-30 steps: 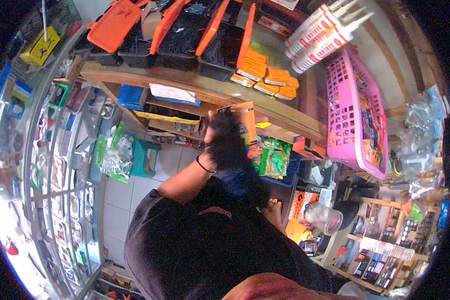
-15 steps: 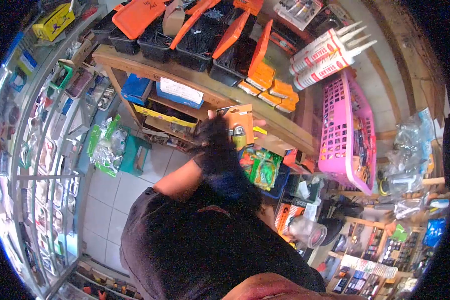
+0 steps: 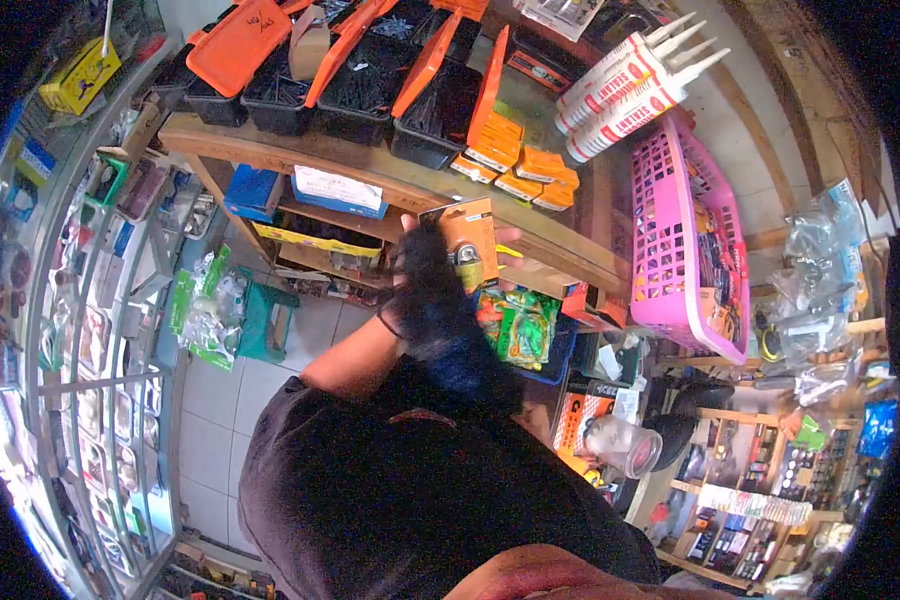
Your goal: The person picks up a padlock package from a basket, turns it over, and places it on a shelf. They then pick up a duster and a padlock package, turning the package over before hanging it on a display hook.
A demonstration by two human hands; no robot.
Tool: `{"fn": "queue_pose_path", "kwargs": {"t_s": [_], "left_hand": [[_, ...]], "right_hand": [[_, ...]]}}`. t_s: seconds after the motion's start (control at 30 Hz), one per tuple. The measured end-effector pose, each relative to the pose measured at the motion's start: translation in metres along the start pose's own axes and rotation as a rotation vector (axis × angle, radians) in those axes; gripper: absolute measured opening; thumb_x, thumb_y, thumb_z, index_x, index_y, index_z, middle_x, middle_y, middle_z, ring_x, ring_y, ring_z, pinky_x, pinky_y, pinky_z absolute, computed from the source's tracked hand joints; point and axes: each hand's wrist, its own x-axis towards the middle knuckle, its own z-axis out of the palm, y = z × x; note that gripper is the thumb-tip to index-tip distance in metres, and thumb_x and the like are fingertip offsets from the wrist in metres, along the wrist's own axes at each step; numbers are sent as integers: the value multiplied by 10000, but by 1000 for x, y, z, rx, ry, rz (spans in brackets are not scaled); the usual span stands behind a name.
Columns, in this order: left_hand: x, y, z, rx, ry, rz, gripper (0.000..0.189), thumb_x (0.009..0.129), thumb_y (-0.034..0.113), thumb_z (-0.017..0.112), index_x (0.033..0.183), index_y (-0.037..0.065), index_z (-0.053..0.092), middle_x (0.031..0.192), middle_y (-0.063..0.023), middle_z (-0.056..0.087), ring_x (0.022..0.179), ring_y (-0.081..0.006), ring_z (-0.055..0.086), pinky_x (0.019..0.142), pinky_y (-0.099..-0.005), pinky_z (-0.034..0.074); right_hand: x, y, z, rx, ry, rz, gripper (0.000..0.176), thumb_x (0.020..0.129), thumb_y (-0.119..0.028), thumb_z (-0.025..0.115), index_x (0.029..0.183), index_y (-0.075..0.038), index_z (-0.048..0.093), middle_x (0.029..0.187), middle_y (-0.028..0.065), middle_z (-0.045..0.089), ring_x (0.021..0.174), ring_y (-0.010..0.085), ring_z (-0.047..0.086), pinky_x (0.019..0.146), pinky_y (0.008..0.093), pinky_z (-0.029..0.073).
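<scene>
An orange carded padlock pack [image 3: 475, 228] is held up in front of my chest, beside the wooden counter edge, its padlock showing low on the card. My left hand [image 3: 417, 262], in a dark fingerless glove, is closed on the pack's left side. Fingertips of my right hand [image 3: 508, 236] show past the right edge of the card, gripping it; the rest of that hand is hidden. Just below those fingers is a small yellow piece [image 3: 510, 253], too small to name. Green and orange plastic packets [image 3: 522, 328] lie beneath.
Black bins with orange lids [image 3: 365, 95], small orange boxes [image 3: 518, 165] and silicone sealant tubes [image 3: 620, 105] stand on the wooden counter [image 3: 410, 180]. A pink basket [image 3: 660, 265] is at right. Glass shelving [image 3: 100, 370] lines the left; a teal stool [image 3: 268, 318] stands on the tiled floor.
The counter and its goods have shifted left and slightly up in view. Both hands keep hold of the padlock pack, which now appears tilted a little more.
</scene>
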Motion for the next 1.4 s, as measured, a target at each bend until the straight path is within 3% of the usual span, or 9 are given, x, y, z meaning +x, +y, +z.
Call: {"fn": "queue_pose_path", "kwargs": {"t_s": [0.1,0.13,0.23,0.3,0.43,0.77,1.03,1.1,1.4], "left_hand": [[-17,-11,-24,-539,178,137,833,763,699,288,1316,76,280,1293,-204,367,1147,-360,402,915,-489,372],[-1,-10,16,130,444,99,848,752,708,298,1319,79,275,1299,-197,360,1162,-351,390,918,-492,368],[-2,-9,-30,3,-46,-70,892,722,737,307,1322,77,267,1286,-186,379,1162,-329,398,914,-498,369],[-2,-11,11,165,598,60,892,729,735,296,1312,60,276,1272,-180,397,1146,-321,416,896,-500,382],[7,-12,-22,62,79,-134,948,694,757,333,1302,31,274,1265,-204,393,1131,-357,419,881,-525,383],[19,-24,-6,-24,409,-129,722,829,605,295,1237,11,352,1160,-160,471,940,-326,510,722,-434,473],[57,-37,-5,761,304,-254,413,837,143,528,1218,49,400,1065,-56,542,953,-142,525,843,-298,419],[68,-37,-49,929,437,-377,378,789,164,599,1133,64,479,971,-56,576,893,-159,544,805,-326,436],[121,-55,-28,-93,105,-473,566,850,468,378,1200,24,409,1172,-187,493,1011,-393,507,834,-545,411]], "right_hand": [[0,32,19,97,90,12,145,686,-129,633,761,-8,603,661,57,578,569,133,506,501,285,384],[-2,45,29,1,177,-180,135,707,-133,616,756,-8,600,672,50,577,578,126,505,504,280,384],[-8,-23,-1,162,90,-18,139,750,-148,584,788,-16,597,683,30,578,583,129,510,516,274,394],[-7,-12,7,289,106,50,138,761,-138,560,812,-13,590,706,31,577,613,130,514,549,279,402],[-11,23,25,479,-2,275,119,754,-94,521,830,-13,561,746,34,552,687,124,498,640,295,403],[-32,-6,-5,135,-54,20,170,676,-153,612,635,-15,521,526,54,468,457,143,455,434,309,366],[-39,-49,23,519,864,463,191,662,-81,574,826,18,566,600,28,525,494,116,468,447,264,381],[-58,-15,2,390,255,106,258,675,-100,572,904,18,554,646,25,537,525,121,483,468,280,388],[-28,-52,11,534,302,353,246,759,-196,603,763,44,551,594,82,544,561,192,533,520,333,424]]}}
